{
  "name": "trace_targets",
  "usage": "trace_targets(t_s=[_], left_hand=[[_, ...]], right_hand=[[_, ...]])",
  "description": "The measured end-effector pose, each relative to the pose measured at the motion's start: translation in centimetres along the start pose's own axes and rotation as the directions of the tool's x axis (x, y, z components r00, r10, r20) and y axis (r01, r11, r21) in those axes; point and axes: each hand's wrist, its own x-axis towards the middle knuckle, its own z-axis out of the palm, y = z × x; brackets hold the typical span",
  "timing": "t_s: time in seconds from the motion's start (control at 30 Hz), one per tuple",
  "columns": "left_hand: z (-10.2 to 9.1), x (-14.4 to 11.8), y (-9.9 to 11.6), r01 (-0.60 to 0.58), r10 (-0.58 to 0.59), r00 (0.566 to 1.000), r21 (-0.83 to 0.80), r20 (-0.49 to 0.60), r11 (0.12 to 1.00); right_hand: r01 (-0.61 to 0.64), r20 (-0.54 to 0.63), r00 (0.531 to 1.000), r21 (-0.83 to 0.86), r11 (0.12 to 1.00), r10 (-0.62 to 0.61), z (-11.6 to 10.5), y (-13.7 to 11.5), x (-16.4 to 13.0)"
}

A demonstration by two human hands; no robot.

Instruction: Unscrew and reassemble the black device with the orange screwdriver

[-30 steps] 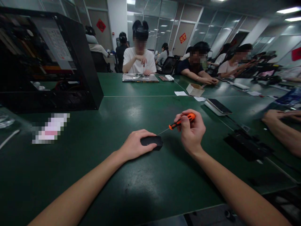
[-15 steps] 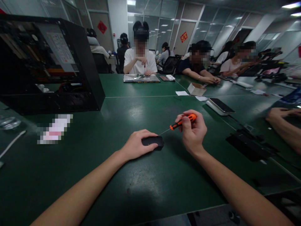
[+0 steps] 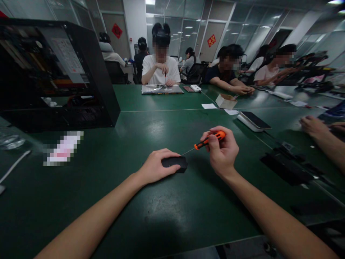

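A small black device [image 3: 176, 162], shaped like a computer mouse, lies on the green table [image 3: 151, 216] in front of me. My left hand [image 3: 156, 166] rests over its left part and holds it down. My right hand [image 3: 222, 151] grips an orange-and-black screwdriver [image 3: 209, 139] by the handle. Its thin shaft slants down and left, with the tip at the top of the black device.
A black open computer case [image 3: 56, 72] stands at the left. A phone on a white box [image 3: 253, 121] and a black flat part [image 3: 288, 167] lie to the right. A co-worker's hand [image 3: 314, 126] reaches in at right. Several people sit across the table.
My hands, the screwdriver and the black device stay as they were. The co-worker's hand at right has shifted slightly toward the table's middle. My view has drifted a little.
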Motion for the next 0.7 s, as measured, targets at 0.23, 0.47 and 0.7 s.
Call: trace_targets(t_s=[0.23,0.47,0.7], left_hand=[[-0.12,0.05,0.17,0.012,-0.012,1.000,0.001,0.011,1.000],[-0.01,0.01,0.08,0.009,-0.009,1.000,0.004,0.005,1.000],[-0.03,-0.09,-0.10,0.004,-0.004,1.000,-0.003,0.004,1.000]], right_hand=[[-0.021,0.003,1.000,-0.016,1.000,0.021,-0.12,0.11,-0.03],[-0.026,0.003,1.000,-0.004,1.000,0.026,-0.17,0.24,0.00],[0.007,0.071,0.997,-0.025,1.000,-0.006,-0.43,-0.23,-0.07]])
